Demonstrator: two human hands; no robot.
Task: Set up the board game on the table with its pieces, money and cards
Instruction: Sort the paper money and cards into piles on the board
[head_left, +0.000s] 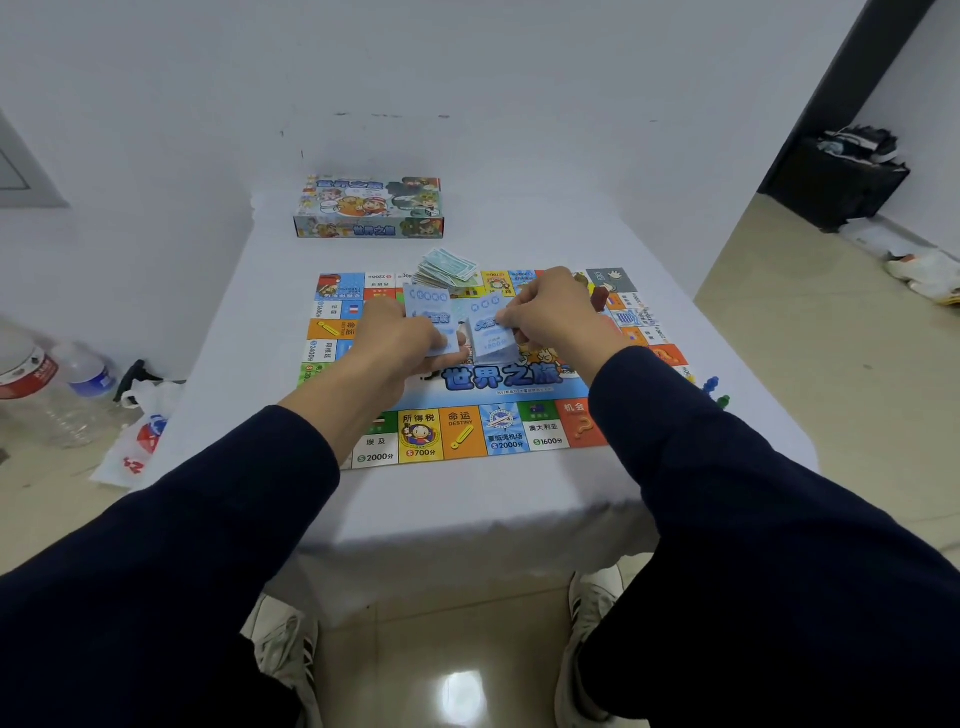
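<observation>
The board (467, 410) lies flat on the white table (218, 364), its near edge toward the person; both hands work over its middle. The left hand (402, 340) has its fingers curled round a small sheaf of pale blue notes (427, 306), which stand up and fan slightly above the knuckles, over the board's far-left half; the right hand (550, 309) pinches the top of a thicker blue stack (491, 338) with curled fingers and thumb, the stack resting on edge on the board's centre, just beside the left hand's notes; whether the two bundles touch cannot be told. On the board's far edge sits a loose green pile (449, 270) of notes, behind and between the two hands. A dark red pawn (601, 299) stands on the board's right side, just past the right hand; a blue pawn (710, 387) and a green pawn (723, 401) stand off the board, on the table by its right edge. The box (370, 208) rests on the table beyond the board's far edge, well apart from it. Left of the table, on the floor, are plastic bottles (78, 374) and a white bag (137, 441); dark sleeves (727, 431) cover both forearms.
</observation>
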